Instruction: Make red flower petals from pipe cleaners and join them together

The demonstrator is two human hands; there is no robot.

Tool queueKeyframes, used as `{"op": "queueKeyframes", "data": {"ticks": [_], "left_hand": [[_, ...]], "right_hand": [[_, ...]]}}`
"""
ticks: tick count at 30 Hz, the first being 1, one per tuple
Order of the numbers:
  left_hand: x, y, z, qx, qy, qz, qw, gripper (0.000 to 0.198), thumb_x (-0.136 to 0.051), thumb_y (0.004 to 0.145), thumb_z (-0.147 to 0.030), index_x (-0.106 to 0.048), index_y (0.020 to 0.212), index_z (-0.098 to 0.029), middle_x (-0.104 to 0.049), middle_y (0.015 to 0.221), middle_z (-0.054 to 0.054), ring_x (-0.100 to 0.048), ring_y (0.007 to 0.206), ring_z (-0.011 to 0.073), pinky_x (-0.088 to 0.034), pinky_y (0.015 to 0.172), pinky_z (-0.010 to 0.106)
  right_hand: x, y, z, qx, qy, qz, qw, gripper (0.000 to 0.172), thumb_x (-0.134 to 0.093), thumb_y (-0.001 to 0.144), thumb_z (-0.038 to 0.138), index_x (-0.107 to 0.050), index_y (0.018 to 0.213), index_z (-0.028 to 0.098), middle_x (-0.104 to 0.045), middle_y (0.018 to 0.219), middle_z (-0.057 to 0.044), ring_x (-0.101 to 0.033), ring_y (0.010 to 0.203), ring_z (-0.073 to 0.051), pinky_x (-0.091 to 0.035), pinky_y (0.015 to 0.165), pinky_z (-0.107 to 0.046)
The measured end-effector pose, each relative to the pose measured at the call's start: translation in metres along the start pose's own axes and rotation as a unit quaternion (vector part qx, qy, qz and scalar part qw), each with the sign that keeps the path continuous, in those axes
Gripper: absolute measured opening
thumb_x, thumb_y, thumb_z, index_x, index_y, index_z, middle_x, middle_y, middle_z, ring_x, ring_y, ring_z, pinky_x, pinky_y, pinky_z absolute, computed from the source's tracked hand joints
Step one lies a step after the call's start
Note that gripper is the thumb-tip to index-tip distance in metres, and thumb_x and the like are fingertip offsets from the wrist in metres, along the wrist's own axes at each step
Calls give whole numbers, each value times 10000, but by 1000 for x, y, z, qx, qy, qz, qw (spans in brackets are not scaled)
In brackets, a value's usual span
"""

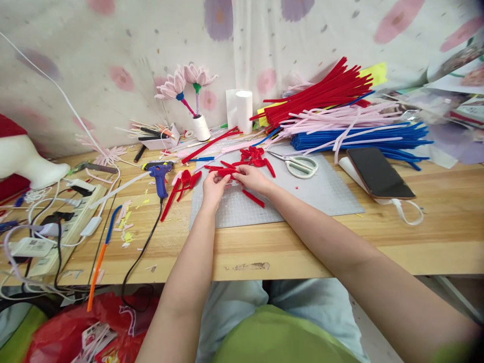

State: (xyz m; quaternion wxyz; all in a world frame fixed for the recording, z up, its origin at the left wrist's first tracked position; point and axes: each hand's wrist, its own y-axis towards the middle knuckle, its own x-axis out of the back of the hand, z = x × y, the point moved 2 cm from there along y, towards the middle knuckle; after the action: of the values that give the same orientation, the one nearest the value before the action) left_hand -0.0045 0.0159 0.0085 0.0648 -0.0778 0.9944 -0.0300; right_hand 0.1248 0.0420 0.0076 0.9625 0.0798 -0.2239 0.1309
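Over the grey cutting mat [313,194], my left hand [215,190] and my right hand [252,179] meet, fingers closed on a red pipe cleaner [227,172] between them. Its exact shape is partly covered by the fingers. Just beyond the hands lies a heap of bent red pipe cleaner pieces [254,154]. A short red piece [253,198] rests on the mat below my right hand. Left of the mat are more looped red pieces [185,180]. Scissors with pale handles [301,166] lie to the right of the heap.
A blue glue gun [159,179] stands at left, its cord running over the table edge. Power strips [71,227] with tangled cables fill the far left. Bundles of red [313,98], pink and blue pipe cleaners [359,138] lie at back right, near a phone [380,172]. Pink flowers [185,83] stand behind.
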Motion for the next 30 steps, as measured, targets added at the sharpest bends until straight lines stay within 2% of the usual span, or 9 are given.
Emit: {"op": "queueKeyframes", "data": {"ticks": [3, 7, 11, 14, 17, 19, 21, 24, 30], "left_hand": [[-2, 0, 0, -13, -8, -6, 1000, 206, -646, 623, -159, -534, 796, -154, -625, 727, 4, -600, 643, 113, -514, 592, 259], [-6, -1, 2, -36, -29, -20, 999, 195, -632, 628, -160, -533, 796, -160, -624, 782, 5, -594, 684, 110, -515, 591, 246], [-10, 3, 8, -33, -22, -34, 999, 186, -632, 648, -190, -539, 805, -154, -625, 746, 4, -586, 628, 100, -508, 582, 241], [-14, 12, 8, -26, -18, -33, 999, 150, -617, 671, -192, -548, 795, -144, -617, 687, 0, -570, 560, 93, -503, 564, 247], [-20, 23, 6, -6, -18, 16, 1000, 136, -603, 672, -166, -571, 801, -137, -620, 664, 2, -578, 554, 102, -510, 579, 267], [-24, 28, 4, 0, -16, 53, 998, 152, -600, 654, -139, -586, 806, -134, -631, 680, 9, -593, 579, 115, -519, 608, 293], [-27, 30, 3, 0, -15, 65, 998, 157, -593, 631, -112, -591, 787, -132, -640, 709, 17, -602, 613, 124, -521, 630, 306], [-30, 29, 4, -2, -9, 37, 999, 158, -583, 606, -98, -593, 759, -132, -641, 736, 23, -603, 649, 126, -518, 632, 296], [-27, 18, 3, 49, -23, -13, 998, 145, -554, 588, -111, -597, 725, -131, -611, 695, 10, -566, 603, 91, -529, 651, 296]], "right_hand": [[-1, -1, 2, -3, -15, -8, 1000, 134, -445, 796, 231, -501, 695, 164, -528, 610, 12, -480, 559, -102, -353, 540, -220], [1, -4, 5, 19, -9, 35, 999, 100, -499, 766, 229, -481, 685, 174, -532, 630, 22, -479, 551, -94, -362, 524, -211], [0, -4, 4, -18, 70, 62, 995, 61, -473, 771, 177, -458, 711, 178, -567, 627, 10, -516, 529, -99, -395, 508, -218], [-2, -2, 1, -45, 124, 30, 991, 51, -453, 803, 192, -426, 759, 190, -575, 612, 9, -538, 529, -109, -405, 491, -222], [-2, 3, -5, -65, 143, -12, 987, 57, -427, 826, 218, -392, 785, 202, -546, 581, 29, -514, 488, -108, -393, 462, -223], [0, 6, -10, -64, 125, -37, 989, 60, -421, 832, 239, -398, 791, 201, -540, 582, 32, -501, 483, -109, -399, 480, -236], [4, 9, -15, -38, 63, -73, 995, 77, -456, 813, 255, -433, 775, 192, -559, 622, 17, -517, 536, -119, -417, 544, -257], [9, 11, -20, 11, -40, -110, 993, 85, -515, 773, 258, -495, 748, 180, -594, 727, -12, -545, 671, -144, -422, 654, -283], [5, 3, -9, 50, -119, -97, 987, 107, -449, 821, 243, -527, 818, 169, -623, 858, -57, -562, 800, -172, -412, 717, -293]]}}
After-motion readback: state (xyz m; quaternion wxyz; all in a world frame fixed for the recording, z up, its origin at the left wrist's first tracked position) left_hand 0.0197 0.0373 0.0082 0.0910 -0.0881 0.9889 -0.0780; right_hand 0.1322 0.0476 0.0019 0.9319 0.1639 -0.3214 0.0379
